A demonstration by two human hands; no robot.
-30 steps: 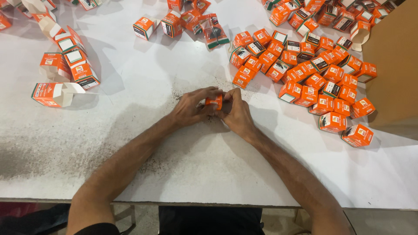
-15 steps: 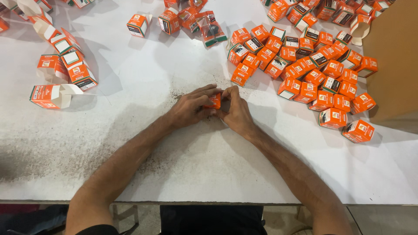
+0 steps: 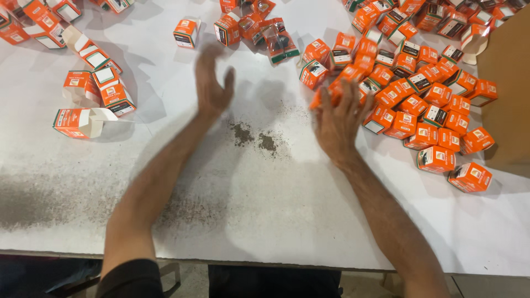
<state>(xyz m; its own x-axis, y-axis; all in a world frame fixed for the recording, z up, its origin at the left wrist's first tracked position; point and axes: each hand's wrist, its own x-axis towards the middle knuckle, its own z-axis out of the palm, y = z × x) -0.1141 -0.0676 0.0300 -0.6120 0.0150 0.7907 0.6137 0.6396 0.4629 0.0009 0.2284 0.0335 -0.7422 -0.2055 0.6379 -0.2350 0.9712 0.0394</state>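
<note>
Left hand (image 3: 212, 83) open over white table (image 3: 265, 209) — right hand (image 3: 337, 118) touching orange boxes (image 3: 419, 94).

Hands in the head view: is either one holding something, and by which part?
The left hand is open and holds nothing. The right hand seems to carry a small orange box at its fingers, but motion blur hides which part is gripped.

Two hands show, the left hand (image 3: 212, 83) and the right hand (image 3: 338, 118), over one white bench (image 3: 265, 221). Small orange cartons (image 3: 436, 105) in the right-hand heap run to several dozen, too crowded to count exactly. About a dozen opened orange-and-white cartons (image 3: 83, 118) lie at left, and one brown cardboard box (image 3: 508, 94) stands at right.
</note>
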